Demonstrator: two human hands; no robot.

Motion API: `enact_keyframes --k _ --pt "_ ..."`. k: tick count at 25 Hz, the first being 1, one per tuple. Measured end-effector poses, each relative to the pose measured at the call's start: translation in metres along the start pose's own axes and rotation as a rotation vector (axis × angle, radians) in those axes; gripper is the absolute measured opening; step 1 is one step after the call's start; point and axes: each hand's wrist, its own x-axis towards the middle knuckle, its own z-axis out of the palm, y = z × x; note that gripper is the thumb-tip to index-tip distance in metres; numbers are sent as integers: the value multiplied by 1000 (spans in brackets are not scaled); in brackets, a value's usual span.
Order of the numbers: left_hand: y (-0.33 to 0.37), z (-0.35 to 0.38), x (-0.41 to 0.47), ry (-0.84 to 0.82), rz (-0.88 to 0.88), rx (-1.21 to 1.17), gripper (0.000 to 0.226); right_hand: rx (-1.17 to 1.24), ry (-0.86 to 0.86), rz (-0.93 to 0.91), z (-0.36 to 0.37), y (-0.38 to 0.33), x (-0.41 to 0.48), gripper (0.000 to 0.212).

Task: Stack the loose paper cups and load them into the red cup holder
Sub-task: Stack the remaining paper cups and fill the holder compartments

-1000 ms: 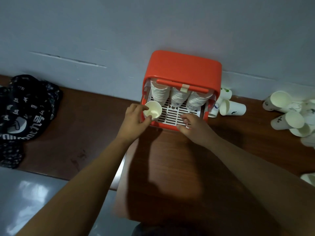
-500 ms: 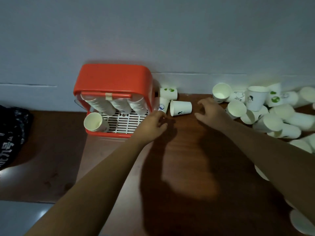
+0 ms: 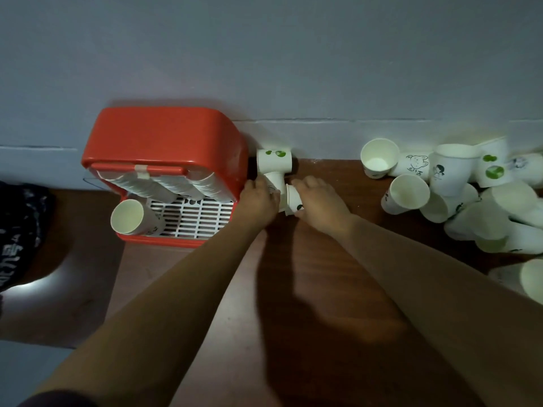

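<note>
On the desk (image 3: 308, 304): red cup holder (image 3: 164, 136) at the wall, part-filled with nested rows (image 3: 164, 185); loose cup pile (image 3: 458, 189) well to its right. Just beside the holder, left grip (image 3: 257, 198) curls round a first cup (image 3: 274, 182); right grip (image 3: 318, 201) clasps a second cup (image 3: 292, 198) lying sideways, touching it. Judged step: nesting this pair; next needs base lined into mouth.
</note>
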Motion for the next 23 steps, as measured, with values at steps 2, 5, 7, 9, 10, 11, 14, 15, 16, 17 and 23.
enact_keyframes --k 2,5,7,9,10,11,14,15,16,17,23 --pt "-1 8 0 -31 -67 -81 60 34 42 22 3 4 -11 60" --pt "3 16 -1 -27 -81 -195 51 128 18 58 5 6 -27 58" --pt "4 20 -5 -39 -37 -249 47 154 -13 82 5 7 -37 61" --pt "0 20 -11 -54 -24 -291 51 166 -55 96 5 8 -49 65" --pt "-4 17 -16 -59 -28 -323 55 185 -73 107 4 9 -56 66" --pt "-8 13 -21 -62 -25 -361 61 215 -79 123 3 11 -64 67" --pt "-19 -11 -46 -108 68 -461 78 334 -11 183 -10 5 -86 68" --pt "-22 -22 -55 -126 95 -491 80 366 19 204 -17 -1 -92 67" --pt "-27 -34 -64 -137 110 -524 78 398 33 234 -25 -9 -95 67" --pt "-32 -49 -73 -146 109 -556 73 431 34 261 -34 -21 -97 68" --pt "-100 -135 -109 -29 138 -703 65 765 90 187 -68 -123 -93 60"
